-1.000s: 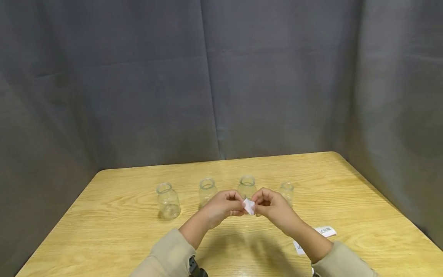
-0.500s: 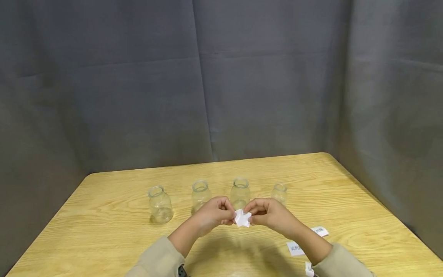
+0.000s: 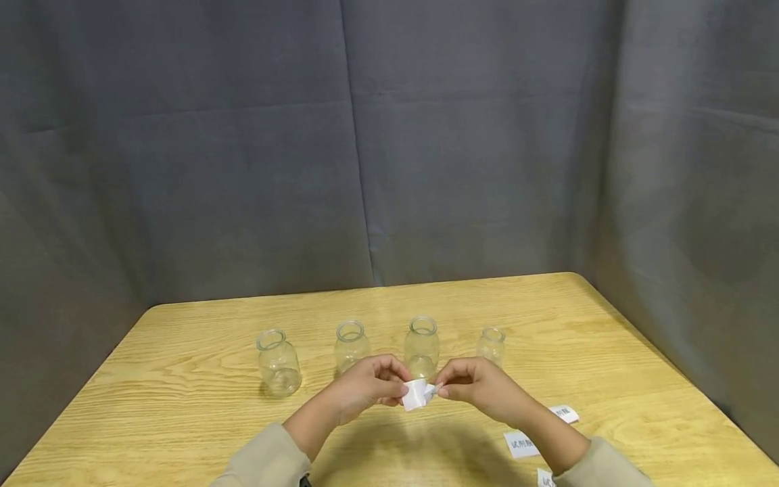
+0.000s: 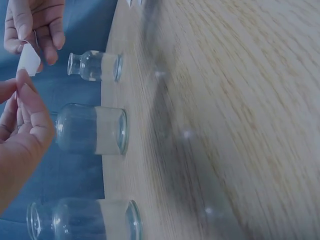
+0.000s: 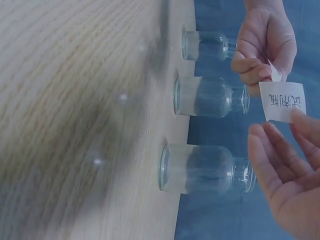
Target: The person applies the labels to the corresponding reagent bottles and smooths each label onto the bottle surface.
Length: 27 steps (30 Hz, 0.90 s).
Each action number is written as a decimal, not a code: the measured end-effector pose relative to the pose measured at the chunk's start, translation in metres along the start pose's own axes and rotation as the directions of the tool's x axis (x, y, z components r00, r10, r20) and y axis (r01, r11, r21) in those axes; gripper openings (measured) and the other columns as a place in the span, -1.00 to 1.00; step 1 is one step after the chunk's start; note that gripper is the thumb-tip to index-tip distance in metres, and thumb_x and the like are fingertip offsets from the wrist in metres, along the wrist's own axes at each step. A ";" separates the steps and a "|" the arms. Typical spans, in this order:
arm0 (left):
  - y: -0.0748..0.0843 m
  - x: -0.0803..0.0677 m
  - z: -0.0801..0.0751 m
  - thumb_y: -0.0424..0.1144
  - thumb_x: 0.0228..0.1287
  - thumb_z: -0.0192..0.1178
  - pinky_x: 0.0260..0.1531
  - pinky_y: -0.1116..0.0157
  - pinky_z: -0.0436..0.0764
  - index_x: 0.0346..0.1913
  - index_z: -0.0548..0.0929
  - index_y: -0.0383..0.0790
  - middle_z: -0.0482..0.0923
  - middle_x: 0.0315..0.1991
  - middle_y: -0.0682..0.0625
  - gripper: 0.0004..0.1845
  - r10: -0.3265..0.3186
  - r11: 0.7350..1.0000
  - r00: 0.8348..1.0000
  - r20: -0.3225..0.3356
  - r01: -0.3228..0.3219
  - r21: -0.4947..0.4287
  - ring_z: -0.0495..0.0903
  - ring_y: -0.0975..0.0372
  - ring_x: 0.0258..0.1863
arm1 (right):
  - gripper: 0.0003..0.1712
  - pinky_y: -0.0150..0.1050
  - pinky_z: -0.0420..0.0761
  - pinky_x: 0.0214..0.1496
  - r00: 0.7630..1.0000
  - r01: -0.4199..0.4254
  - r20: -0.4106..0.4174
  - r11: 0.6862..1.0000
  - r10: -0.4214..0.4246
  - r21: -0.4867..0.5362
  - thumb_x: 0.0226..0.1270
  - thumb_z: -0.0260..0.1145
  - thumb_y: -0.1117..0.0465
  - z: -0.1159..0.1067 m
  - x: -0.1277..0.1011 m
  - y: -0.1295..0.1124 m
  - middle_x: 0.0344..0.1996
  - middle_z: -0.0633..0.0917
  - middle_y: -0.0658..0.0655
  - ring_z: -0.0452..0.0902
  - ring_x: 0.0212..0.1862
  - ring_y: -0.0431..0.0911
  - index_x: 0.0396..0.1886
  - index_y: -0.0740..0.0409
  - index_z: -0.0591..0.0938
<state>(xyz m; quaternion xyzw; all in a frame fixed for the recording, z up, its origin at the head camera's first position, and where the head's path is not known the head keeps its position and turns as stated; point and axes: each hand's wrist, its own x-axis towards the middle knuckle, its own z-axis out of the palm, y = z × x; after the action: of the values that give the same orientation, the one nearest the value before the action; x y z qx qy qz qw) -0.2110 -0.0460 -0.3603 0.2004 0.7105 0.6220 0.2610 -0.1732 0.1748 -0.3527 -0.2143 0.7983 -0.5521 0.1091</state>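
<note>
My left hand [image 3: 368,389] pinches a small white paper label [image 3: 415,394] between thumb and fingertips, above the table. Dark printed characters show on the label [image 5: 281,101] in the right wrist view. A bent white flap [image 3: 431,391] stands out from its right side. On that flap the right hand [image 3: 487,389] closes its thumb and forefinger, the other fingers loosely curled. In the left wrist view the label [image 4: 30,59] sits between both hands' fingertips. Behind the hands stand several clear glass jars in a row, including one [image 3: 421,348] just beyond the label.
The leftmost jar [image 3: 280,368] and another jar [image 3: 351,345] stand left of centre; a smaller jar [image 3: 490,346] is at right. Printed labels [image 3: 520,444] lie by the right forearm, partly hidden by it. Grey curtains [image 3: 243,169] surround the wooden table [image 3: 182,419].
The label has gone from a creased, spread shape between the fingertips to a flatter piece at the left hand with a flap bent away at the right. Both hands sit lower and further left in view.
</note>
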 end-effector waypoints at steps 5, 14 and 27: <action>-0.003 0.000 -0.003 -0.46 0.20 0.10 -0.28 0.35 0.54 -0.14 0.46 -0.46 0.48 -0.35 -0.01 -0.82 -0.015 1.000 1.000 -0.027 0.014 -0.012 0.52 0.26 -0.38 | -0.77 -0.11 0.54 0.03 1.000 0.009 -0.017 1.000 -0.008 0.014 0.28 0.19 0.24 -0.004 -0.001 0.001 -0.10 0.59 0.31 0.55 -0.04 0.05 -0.27 0.38 0.53; -0.014 -0.003 -0.004 -0.48 0.12 0.12 -0.38 0.38 0.54 -0.25 0.49 -0.46 0.46 -0.47 0.01 -0.87 -0.059 0.998 0.998 0.001 0.059 0.005 0.49 0.27 -0.47 | -0.86 -0.35 0.54 -0.25 1.000 -0.013 -0.026 0.999 0.014 0.042 0.24 0.15 0.40 0.000 0.001 0.009 -0.44 0.48 0.06 0.46 -0.36 -0.19 -0.26 0.43 0.44; -0.019 0.003 -0.002 -0.33 0.12 0.16 -0.25 0.26 0.55 -0.23 0.52 -0.37 0.51 -0.39 0.03 -0.82 -0.048 0.997 0.999 0.017 0.047 0.058 0.53 0.25 -0.38 | -0.76 -0.41 0.50 -0.32 0.999 -0.054 -0.003 0.997 0.055 0.047 0.17 0.18 0.44 0.003 0.010 0.013 -0.39 0.51 0.10 0.41 -0.37 -0.18 -0.15 0.42 0.45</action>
<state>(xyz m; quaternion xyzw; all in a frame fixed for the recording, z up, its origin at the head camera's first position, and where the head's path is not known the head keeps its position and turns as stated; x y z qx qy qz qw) -0.2136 -0.0489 -0.3791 0.1965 0.7305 0.5928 0.2763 -0.1831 0.1714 -0.3653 -0.1886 0.7908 -0.5682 0.1272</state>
